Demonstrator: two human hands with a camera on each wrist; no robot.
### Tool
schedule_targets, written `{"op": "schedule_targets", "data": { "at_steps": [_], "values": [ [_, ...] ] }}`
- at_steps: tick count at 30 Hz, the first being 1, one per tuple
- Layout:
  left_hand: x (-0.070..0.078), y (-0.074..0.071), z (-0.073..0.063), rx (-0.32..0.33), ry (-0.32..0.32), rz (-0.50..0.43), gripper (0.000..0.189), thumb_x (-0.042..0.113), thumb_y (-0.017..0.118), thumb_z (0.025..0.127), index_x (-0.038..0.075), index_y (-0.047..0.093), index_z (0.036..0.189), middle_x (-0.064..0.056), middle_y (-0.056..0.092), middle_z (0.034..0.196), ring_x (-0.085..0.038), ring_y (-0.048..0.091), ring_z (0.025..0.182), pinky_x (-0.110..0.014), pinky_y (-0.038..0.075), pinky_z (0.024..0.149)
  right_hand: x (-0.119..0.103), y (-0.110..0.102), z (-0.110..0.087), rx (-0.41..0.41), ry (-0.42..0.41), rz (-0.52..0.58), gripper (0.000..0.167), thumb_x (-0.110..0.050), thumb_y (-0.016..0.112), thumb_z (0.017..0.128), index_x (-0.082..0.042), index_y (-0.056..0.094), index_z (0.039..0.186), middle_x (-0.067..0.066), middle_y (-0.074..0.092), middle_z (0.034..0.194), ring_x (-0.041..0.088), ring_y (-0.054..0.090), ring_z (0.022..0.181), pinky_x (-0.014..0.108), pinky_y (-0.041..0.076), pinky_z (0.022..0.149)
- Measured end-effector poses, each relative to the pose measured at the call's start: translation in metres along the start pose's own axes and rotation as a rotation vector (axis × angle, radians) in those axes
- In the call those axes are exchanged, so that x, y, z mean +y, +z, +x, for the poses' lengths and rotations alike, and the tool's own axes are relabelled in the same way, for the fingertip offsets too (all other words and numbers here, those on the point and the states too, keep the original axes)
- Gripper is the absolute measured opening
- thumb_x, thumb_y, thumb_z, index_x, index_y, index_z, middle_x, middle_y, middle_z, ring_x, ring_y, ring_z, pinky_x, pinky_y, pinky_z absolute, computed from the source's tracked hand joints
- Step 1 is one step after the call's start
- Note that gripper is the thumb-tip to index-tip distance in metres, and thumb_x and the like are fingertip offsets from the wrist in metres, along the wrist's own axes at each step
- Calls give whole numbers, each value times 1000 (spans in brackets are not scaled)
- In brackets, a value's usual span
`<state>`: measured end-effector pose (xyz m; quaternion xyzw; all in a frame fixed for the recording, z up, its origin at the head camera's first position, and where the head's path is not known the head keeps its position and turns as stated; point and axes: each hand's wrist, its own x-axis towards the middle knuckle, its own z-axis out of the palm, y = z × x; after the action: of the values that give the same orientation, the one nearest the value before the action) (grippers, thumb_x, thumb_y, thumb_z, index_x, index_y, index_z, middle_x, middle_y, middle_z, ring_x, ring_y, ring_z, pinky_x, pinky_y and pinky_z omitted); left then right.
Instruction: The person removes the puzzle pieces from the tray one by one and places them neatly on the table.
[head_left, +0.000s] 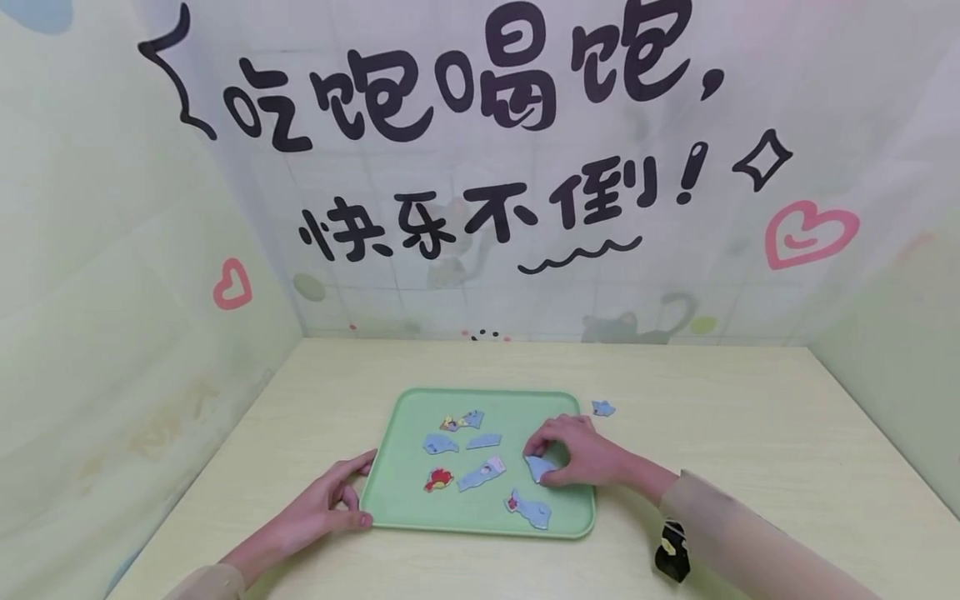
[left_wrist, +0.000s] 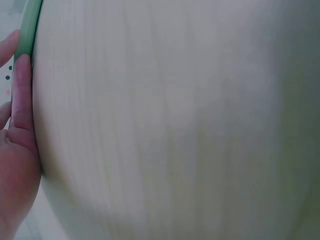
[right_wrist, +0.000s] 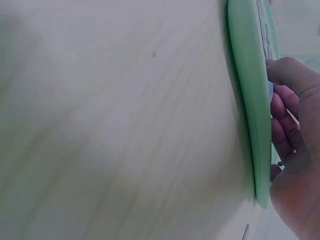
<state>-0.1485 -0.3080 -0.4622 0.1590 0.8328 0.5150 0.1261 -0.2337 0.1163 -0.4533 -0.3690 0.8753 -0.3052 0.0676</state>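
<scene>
Nearest to us we see two beige sleeves (head_left: 750, 533), and from them come two bare hands. The left hand (head_left: 318, 504) is at the near left corner of one pale green tray (head_left: 405, 517); its thumb and fingers stand apart and touch the rim, but how firmly they press we cannot tell. Just beside the right sleeve there is one small black thing (head_left: 672, 552) with yellowish marks, which we cannot identify. The right hand (head_left: 581, 454) is over the right side of the tray, and its thumb and curled fingers pinch one light-blue flat piece (head_left: 538, 468). By our count there are eight flat pieces, and six of them lie free in the tray. The nearest is one blue piece with a red mark (head_left: 531, 508); behind it come one red piece (head_left: 438, 479) and one long blue strip with a pinkish end (head_left: 482, 473). Farther are two blue pieces (head_left: 441, 443), side by side, and then one blue piece with yellow print (head_left: 462, 420), which may be two that touch. The eighth, a small blue piece (head_left: 603, 407), lies on the tabletop (head_left: 750, 433), near the far right corner of the tray. At the back, a pale wall (head_left: 450, 308) carries two lines of four large black characters (head_left: 500, 208) and one pink heart (head_left: 812, 235).
</scene>
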Motion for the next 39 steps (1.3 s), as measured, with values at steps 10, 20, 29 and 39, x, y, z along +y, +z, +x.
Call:
{"op": "schedule_targets", "data": {
  "at_steps": [10,20,29,39],
  "values": [
    [0,0,0,4,-19,-1,93,14,77,83,-1,22,155,-25,36,141,-5,59,79,-18,41,83,-3,-1,0,-21,0,20,33,-26,80,78,-24,70,110,-14,67,102,5,54,101,41,26,96],
    [1,0,0,-2,-24,-3,92,14,76,84,-2,21,155,-25,35,141,-6,59,78,-18,41,81,-3,-4,-2,-10,-9,20,33,-26,81,78,-24,70,110,-14,67,103,5,54,101,43,25,98],
    [2,0,0,-8,-18,-8,92,13,76,84,-3,20,155,-26,35,142,-6,58,78,-19,42,79,-3,-7,-2,-1,-17,21,35,-26,81,78,-24,70,111,-15,68,105,5,54,103,44,26,98],
    [3,0,0,-10,-15,-13,92,13,75,85,-3,19,155,-26,35,142,-6,58,79,-18,41,81,-3,-12,-3,23,-26,3,35,-26,80,78,-24,70,111,-16,68,105,5,53,102,44,27,98]
  ]
}}
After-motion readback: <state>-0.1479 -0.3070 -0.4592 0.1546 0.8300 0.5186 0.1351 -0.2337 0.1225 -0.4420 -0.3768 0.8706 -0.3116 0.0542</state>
